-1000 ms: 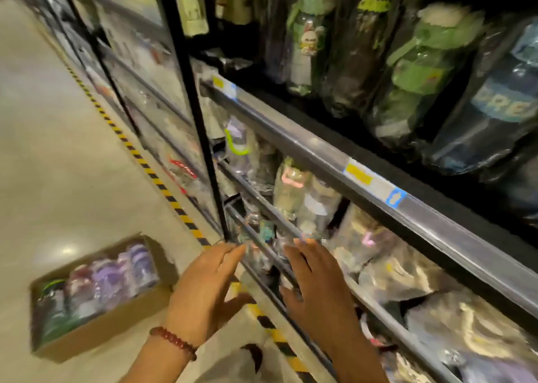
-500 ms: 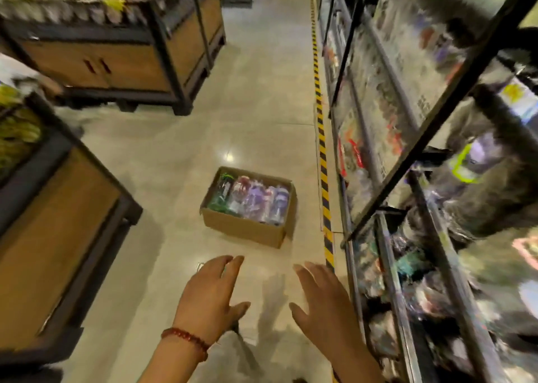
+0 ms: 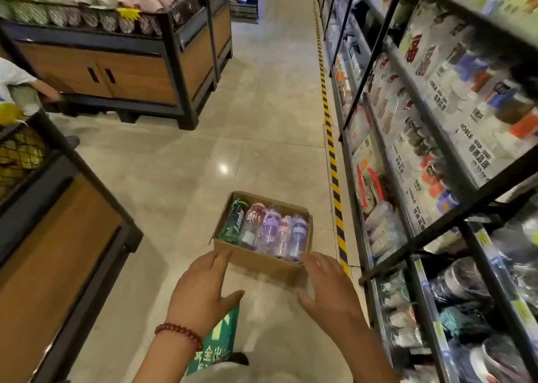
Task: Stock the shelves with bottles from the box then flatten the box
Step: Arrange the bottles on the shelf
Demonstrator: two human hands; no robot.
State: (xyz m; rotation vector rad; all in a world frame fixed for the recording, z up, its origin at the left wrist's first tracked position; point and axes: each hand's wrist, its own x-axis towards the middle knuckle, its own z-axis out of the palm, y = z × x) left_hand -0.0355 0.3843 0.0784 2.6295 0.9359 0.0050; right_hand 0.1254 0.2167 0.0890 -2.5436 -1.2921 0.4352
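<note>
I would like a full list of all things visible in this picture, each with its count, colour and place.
cardboard box: one, brown, open, on the floor beside the striped tape.
bottles: about five, one green, the others pink and purple, lying side by side in the box.
shelves: one long black-framed run, along the right side, full of wrapped goods.
hazard tape: one strip, yellow and black, on the floor along the shelves.
display stands: wood panels with black frames, left side and far left.
floor sticker: one, green, near the bottom edge.
bead bracelet: one, dark red, on the left wrist.
left hand: open, empty, near the box.
right hand: open, empty, near the box.
</note>
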